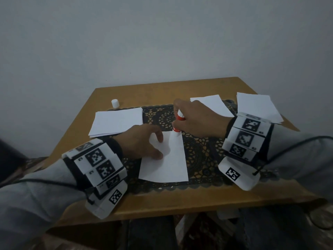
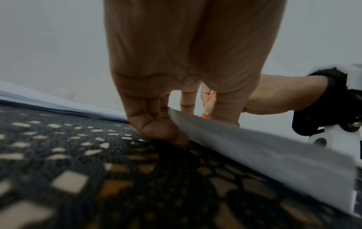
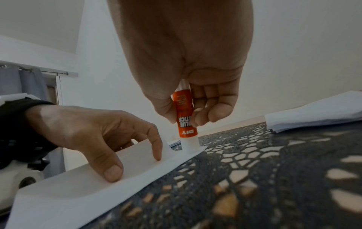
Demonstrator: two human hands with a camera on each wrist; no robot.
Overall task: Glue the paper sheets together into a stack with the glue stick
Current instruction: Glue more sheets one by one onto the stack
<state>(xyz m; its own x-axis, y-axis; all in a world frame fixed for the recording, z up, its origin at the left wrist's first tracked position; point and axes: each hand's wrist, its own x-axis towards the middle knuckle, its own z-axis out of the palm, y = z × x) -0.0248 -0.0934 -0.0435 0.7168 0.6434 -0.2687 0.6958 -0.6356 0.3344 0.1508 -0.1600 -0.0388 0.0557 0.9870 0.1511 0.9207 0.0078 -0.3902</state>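
Your right hand [image 1: 196,120] grips the glue stick [image 1: 178,121], fingers and thumb curled tight round the orange barrel. In the right wrist view the glue stick [image 3: 185,114] stands nearly upright, upside down, its white tip pressed onto the far corner of the paper sheet [image 3: 109,182]. The label reads "GLUE STICK" inverted.

Your left hand [image 1: 142,141] rests on the sheet [image 1: 167,159], fingers spread and only lightly bent, holding nothing. Thumb and index fingertips [image 3: 113,172] press down on the paper near its left edge; the other fingers are hidden behind. In the left wrist view, your left hand [image 2: 176,62] comes down from above and the sheet's left edge [image 2: 254,148] lifts slightly off the lace mat [image 2: 78,162].

The sheet lies in the middle of the dark lace mat [image 1: 198,152], near you, on the wooden table [image 1: 162,201]. More paper: one pile [image 1: 117,123] far left, just touching the mat's edge; one sheet [image 1: 212,105] far right, behind your right hand; another pile [image 1: 257,107] at the table's right edge. The white cap [image 1: 115,103] stands on the table beyond the left pile, well apart from the glue stick.
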